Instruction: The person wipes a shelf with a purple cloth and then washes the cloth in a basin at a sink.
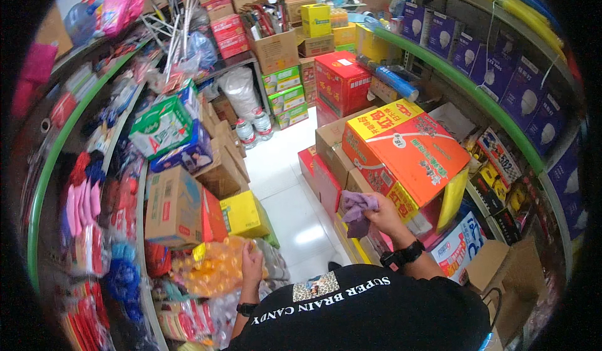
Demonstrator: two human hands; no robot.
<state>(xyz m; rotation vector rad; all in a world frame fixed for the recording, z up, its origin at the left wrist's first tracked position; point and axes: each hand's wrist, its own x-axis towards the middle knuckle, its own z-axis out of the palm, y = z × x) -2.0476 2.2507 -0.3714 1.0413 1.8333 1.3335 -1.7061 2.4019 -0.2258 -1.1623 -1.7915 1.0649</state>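
My right hand (386, 215) grips a crumpled purple cloth (358, 212) beside a large red-orange carton (409, 151) with a yellow printed band. The cloth hangs from my fingers over the edge of the stacked boxes. On the other side, my left hand (252, 262) has its fingers curled at the edge of a clear-wrapped pack of orange bottles (211, 266). Whether those fingers hold the wrap cannot be made out. A yellow box (243, 213) sits just beyond that pack, next to a brown cardboard carton (171, 210).
A narrow white tile floor (277, 172) runs between shelves. Two large water bottles (254, 129) stand by stacked green-and-white boxes (288, 98). Purple light-bulb boxes (487, 71) line the green-edged right shelf. An open cardboard box (503, 271) is close at my right.
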